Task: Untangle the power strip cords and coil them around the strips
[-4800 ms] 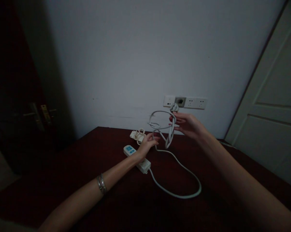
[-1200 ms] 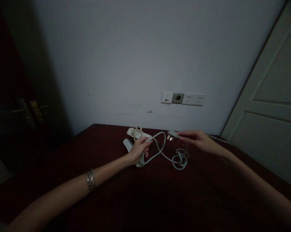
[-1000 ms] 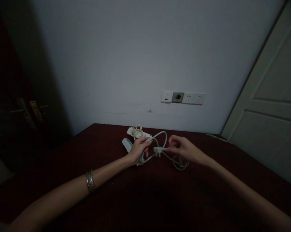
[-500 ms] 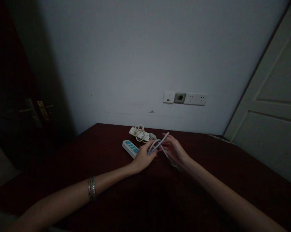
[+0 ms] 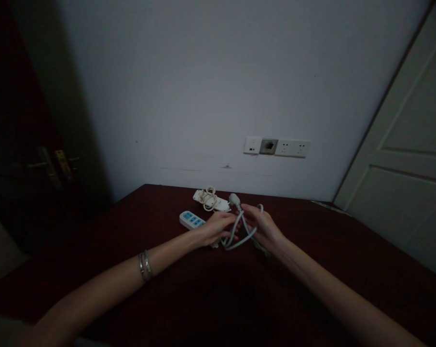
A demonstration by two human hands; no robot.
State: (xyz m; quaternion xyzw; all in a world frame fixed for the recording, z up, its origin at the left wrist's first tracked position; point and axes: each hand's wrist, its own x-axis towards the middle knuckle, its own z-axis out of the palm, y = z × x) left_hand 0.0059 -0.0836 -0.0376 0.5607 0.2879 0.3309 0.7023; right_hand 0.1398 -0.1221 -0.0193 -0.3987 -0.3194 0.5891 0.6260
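My right hand (image 5: 262,225) is closed on a grey-white power cord (image 5: 241,243) just below its plug (image 5: 234,200), which points up and away from me. My left hand (image 5: 215,228) has its thumb and fingers curled at the cord's left side, fingertips partly hidden. Loops of the cord hang between both hands and cross near the right fingers. Behind my left hand lies a white power strip with blue sockets (image 5: 191,219), its near end covered by the hand. A second white power strip (image 5: 222,205) rests farther back, with a cream cord (image 5: 210,198) coiled over it.
Everything lies on a dark red tabletop (image 5: 160,207) against a pale wall (image 5: 189,96). Wall sockets (image 5: 292,148) are set above its back edge. A light panelled door (image 5: 413,140) stands at the right, and a dark door with a handle (image 5: 39,165) at the left.
The plug has risen into plain view above my right fingers. The cord loop has dropped lower between the hands. My left hand has turned slightly and its grip is looser.
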